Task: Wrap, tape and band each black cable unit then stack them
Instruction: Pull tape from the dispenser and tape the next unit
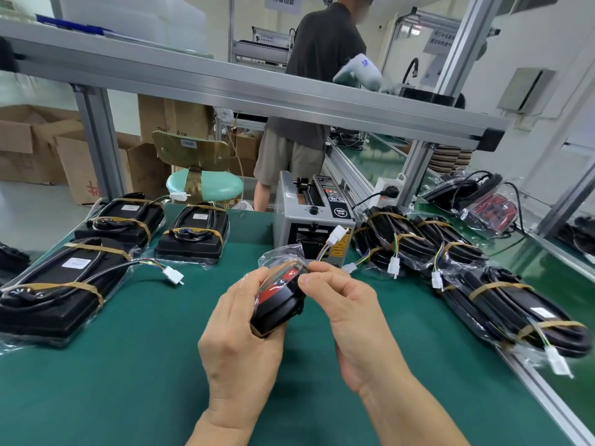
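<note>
i hold the black cable unit up over the green mat, just in front of the grey tape dispenser. my left hand wraps around its near end, fingers curled along the left side with the thumb underneath. my right hand pinches the clear plastic bag at the unit's far end, thumb and forefinger closed on the film. a red patch shows through the wrap, and the unit's coloured wires run up to a white connector right against the dispenser's front. left of the dispenser lie three banded units, flat in their bags. right of the dispenser a row of bagged, banded units leans along the mat's edge.
</note>
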A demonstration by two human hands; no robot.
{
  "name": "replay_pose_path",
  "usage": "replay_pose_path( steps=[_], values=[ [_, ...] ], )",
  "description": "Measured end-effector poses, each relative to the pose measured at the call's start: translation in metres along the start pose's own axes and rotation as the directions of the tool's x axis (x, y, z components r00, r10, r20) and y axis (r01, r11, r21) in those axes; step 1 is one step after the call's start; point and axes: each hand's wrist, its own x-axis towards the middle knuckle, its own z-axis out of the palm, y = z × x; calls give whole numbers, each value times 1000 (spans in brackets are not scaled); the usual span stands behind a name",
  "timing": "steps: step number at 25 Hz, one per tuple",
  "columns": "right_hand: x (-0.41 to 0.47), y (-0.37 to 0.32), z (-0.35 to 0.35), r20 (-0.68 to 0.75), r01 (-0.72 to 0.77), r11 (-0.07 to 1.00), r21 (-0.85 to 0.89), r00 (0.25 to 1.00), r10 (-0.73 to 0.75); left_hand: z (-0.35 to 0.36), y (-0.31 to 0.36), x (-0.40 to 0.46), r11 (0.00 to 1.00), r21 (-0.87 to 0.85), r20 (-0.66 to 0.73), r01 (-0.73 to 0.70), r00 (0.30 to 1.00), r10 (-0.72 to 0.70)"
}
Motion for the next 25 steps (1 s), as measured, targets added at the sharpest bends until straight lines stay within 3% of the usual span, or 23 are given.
replay_pose_path(
  steps=[9,16,25],
  values=[
    [-5,1,1,-71,90,989,-114,993,-98,1,0,-3,999,37,-14,-31,999,32],
    [-7,1,0,-55,77,996,-38,995,-79,1,2,-5,998,44,-16,-45,999,46],
    [-7,0,-2,-33,106,990,-94,993,-109,1,1,-5,999,46,9,-22,1000,21]
  ],
)
